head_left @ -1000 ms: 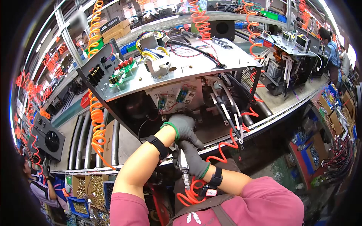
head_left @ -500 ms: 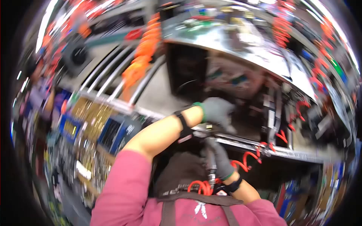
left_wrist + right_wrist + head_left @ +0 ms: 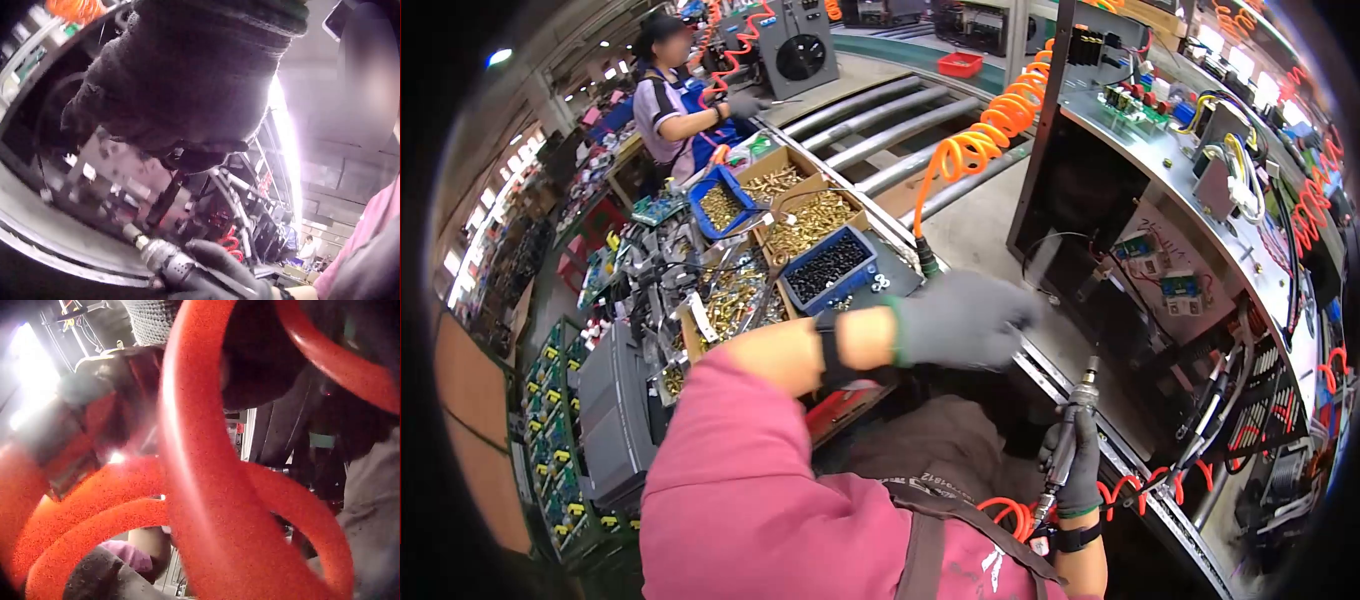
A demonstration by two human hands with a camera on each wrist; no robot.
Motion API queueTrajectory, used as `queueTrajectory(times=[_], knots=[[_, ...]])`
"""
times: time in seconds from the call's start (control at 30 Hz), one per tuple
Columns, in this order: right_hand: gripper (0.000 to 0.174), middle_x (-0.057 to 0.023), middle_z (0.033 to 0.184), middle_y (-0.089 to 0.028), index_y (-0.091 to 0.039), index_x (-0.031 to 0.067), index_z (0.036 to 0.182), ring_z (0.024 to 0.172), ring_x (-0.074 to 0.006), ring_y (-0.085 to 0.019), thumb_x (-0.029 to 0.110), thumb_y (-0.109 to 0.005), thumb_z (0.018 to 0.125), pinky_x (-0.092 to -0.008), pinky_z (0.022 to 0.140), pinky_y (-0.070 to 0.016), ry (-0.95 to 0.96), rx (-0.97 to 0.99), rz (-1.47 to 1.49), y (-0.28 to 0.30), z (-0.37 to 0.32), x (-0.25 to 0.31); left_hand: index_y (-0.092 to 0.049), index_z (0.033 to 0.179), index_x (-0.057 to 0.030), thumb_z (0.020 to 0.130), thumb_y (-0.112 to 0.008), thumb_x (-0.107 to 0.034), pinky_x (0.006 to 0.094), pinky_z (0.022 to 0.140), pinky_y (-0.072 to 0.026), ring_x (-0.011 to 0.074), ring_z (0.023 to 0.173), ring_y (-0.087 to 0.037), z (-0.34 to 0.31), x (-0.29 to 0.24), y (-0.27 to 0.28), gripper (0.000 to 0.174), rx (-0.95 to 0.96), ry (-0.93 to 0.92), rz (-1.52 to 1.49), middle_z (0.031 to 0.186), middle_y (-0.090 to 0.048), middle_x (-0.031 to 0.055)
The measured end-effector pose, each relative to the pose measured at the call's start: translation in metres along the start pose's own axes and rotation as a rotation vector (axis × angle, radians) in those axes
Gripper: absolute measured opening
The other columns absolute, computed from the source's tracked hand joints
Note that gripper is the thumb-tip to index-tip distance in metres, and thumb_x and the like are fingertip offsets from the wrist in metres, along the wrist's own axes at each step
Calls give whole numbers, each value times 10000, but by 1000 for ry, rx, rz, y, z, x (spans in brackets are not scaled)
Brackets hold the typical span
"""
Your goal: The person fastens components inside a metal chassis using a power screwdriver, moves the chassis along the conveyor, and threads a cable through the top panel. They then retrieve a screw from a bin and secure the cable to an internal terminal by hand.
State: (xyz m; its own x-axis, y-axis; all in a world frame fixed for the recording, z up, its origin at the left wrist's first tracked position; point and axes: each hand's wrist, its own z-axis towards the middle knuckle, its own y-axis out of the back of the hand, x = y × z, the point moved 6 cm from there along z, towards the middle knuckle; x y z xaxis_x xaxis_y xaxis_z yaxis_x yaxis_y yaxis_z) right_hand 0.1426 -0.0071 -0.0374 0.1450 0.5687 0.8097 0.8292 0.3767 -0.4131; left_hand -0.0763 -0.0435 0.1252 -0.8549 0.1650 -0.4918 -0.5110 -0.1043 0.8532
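My left hand, in a grey glove, hovers over the conveyor's near edge with relaxed fingers pointing right and nothing visible in it. In the left wrist view the left hand fills the top of the frame. My right hand grips a pneumatic screwdriver held upright, tip up, close to my body. The screwdriver also shows below the left glove. An orange coiled air hose runs from its base, and this hose fills the right wrist view. An open machine chassis with circuit boards stands to the right.
Cardboard boxes of brass screws and a blue bin of black screws sit left of my left hand. Conveyor rollers lie behind them, with another orange coiled hose above. A second worker stands at the far left.
The view has swung left. My left hand has come away from inside the chassis to the conveyor edge near the screw bins. My right hand still holds the screwdriver.
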Motion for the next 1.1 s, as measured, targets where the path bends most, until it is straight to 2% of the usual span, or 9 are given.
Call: queueTrajectory(times=[0.13,0.23,0.53,0.6,0.67,0.77,0.87,0.97,1.1], knots=[[424,-17,615,-502,-524,71,1037,439,-105,-481,455,-551,859,-224,390,-407,-3,49,21,3,5,-4,-617,896,-128,750,-549,-182,384,611,-509,282,680,-633,-78,46,71,170,-266,179,491,804,-629,86],[409,-20,611,-503,-524,68,1040,432,-103,-479,432,-555,856,-221,380,-402,34,39,13,-4,7,1,-614,912,-146,744,-560,-193,410,596,-498,284,674,-633,-138,101,94,183,-122,342,764,791,-625,83],[421,-10,587,-456,-471,52,1122,420,-105,-438,388,-538,877,-235,377,-372,366,17,-57,-13,-4,36,-637,1041,-197,842,-575,-326,426,605,-497,314,711,-633,-182,137,107,245,203,566,804,838,-619,123],[402,-43,639,-506,-441,33,1154,487,-120,-498,189,-582,811,-244,432,-416,369,60,-134,-10,-6,38,-631,1054,-139,854,-581,-323,418,597,-491,272,668,-632,-165,128,102,276,105,471,772,831,-623,103],[343,-5,728,-510,-515,37,1084,586,-109,-473,65,-615,758,-258,554,-429,349,32,-439,14,8,18,-621,1051,-57,850,-593,-250,352,562,-478,186,618,-605,-132,125,90,279,-300,545,-92,793,-611,63],[437,-3,890,-546,-536,40,1109,770,-94,-484,128,-723,724,-265,696,-436,353,75,-606,-20,-8,24,-593,1071,-12,843,-557,-116,219,533,-459,121,623,-598,-58,70,29,253,132,644,-974,858,-634,85],[457,-13,951,-549,-514,31,1134,846,-94,-490,164,-731,755,-271,789,-438,373,97,-554,-24,-21,15,-535,1209,-11,867,-526,-121,201,527,-490,141,694,-647,-6,27,-33,359,506,692,-1043,979,-653,112],[481,-6,961,-541,-503,26,1137,852,-91,-486,178,-744,750,-273,793,-434,357,29,-516,-10,-43,11,-456,1306,-24,922,-498,-181,171,495,-473,143,795,-661,32,14,-92,417,559,555,-996,1099,-627,111],[496,-73,941,-591,-501,35,1147,845,-131,-547,277,-727,778,-306,790,-454,320,-165,-743,28,-57,-7,-482,1174,29,928,-549,-163,235,682,-567,145,847,-655,66,-1,-139,319,473,429,-1117,993,-624,87]])
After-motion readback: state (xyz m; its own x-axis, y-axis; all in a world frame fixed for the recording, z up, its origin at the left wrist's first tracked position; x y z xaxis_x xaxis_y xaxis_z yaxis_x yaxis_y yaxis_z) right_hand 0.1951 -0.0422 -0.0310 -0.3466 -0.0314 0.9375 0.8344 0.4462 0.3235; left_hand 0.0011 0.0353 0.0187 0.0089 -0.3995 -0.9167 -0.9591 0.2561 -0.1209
